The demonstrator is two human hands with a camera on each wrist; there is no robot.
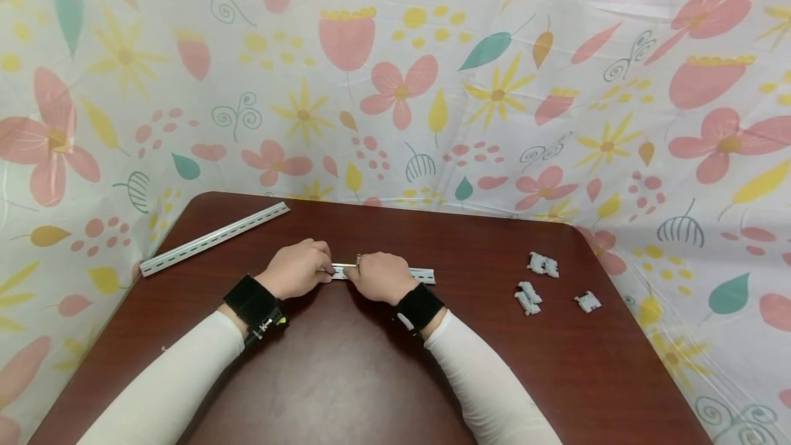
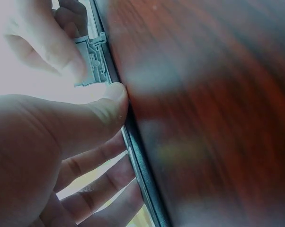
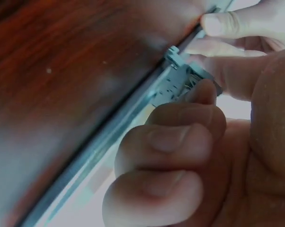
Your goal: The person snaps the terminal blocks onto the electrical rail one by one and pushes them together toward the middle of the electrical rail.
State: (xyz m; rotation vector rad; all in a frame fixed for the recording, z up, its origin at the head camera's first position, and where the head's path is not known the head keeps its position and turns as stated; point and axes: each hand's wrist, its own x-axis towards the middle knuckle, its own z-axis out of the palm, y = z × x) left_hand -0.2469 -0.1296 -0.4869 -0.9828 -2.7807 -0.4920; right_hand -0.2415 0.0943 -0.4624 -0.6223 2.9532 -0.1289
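A short slotted metal DIN rail (image 1: 423, 276) lies crosswise on the table between both hands. At its left part my left hand (image 1: 299, 269) grips the rail, thumb on the near edge and fingers on the far side. My right hand (image 1: 384, 277) pinches a grey terminal block (image 2: 91, 62) between thumb and index finger, the other fingers curled. In the right wrist view the block (image 3: 170, 85) stands at the rail, its foot right at the rail's edge. Little of the block shows in the head view, as the right hand covers it.
A longer slotted rail (image 1: 213, 239) lies slanted at the back left of the brown table (image 1: 296, 376). Several grey terminal blocks lie on the right: one group (image 1: 543, 264) farther back, another (image 1: 528, 298) nearer, and a single piece (image 1: 588, 301). A flower-patterned curtain (image 1: 402, 129) hangs behind.
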